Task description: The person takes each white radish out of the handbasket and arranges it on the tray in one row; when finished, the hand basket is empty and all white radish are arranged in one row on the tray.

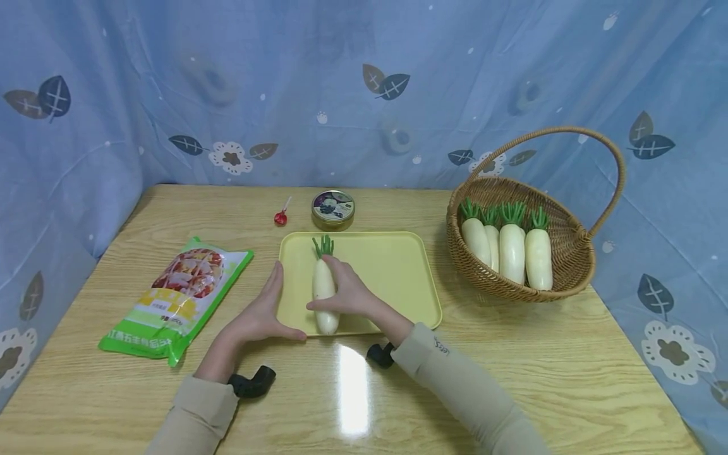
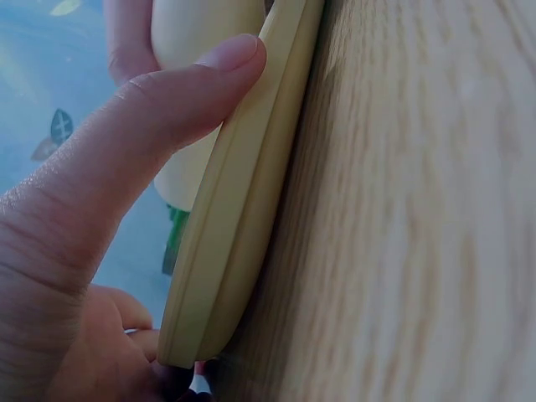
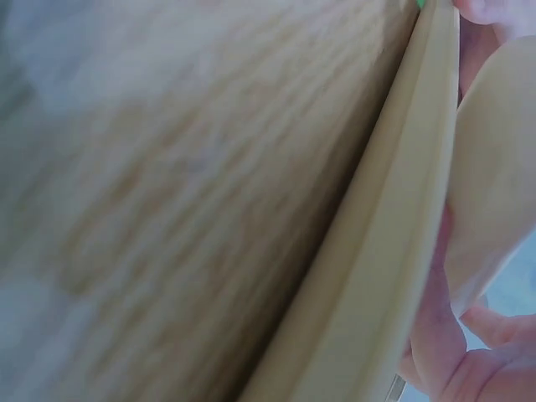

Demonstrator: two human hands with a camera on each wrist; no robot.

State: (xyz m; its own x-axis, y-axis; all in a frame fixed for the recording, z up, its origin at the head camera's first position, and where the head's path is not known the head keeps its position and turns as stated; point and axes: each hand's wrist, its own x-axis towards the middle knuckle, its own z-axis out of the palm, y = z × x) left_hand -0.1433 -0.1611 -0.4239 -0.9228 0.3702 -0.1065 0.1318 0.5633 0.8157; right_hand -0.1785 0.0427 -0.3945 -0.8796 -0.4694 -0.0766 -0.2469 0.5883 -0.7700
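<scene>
A white radish (image 1: 325, 284) with green stalks lies lengthwise on the left part of a pale yellow tray (image 1: 387, 272). My right hand (image 1: 349, 292) grips the radish from the right, thumb on its lower part and fingers near the leafy end. In the right wrist view, fingers (image 3: 444, 335) show beside the radish (image 3: 498, 159), behind the tray rim. At the tray's front left corner is my left hand (image 1: 264, 313), its fingers extended along the left side and its thumb spread along the front edge. The left wrist view shows that thumb (image 2: 226, 63) touching the rim.
A wicker basket (image 1: 483, 281) with a tall handle holds several white radishes at the right. Behind the tray are a round tin (image 1: 333, 208) and a red lollipop (image 1: 281, 217). A green-edged food bag (image 1: 176, 297) lies at the left. A patterned blue cloth (image 1: 318, 82) hangs behind.
</scene>
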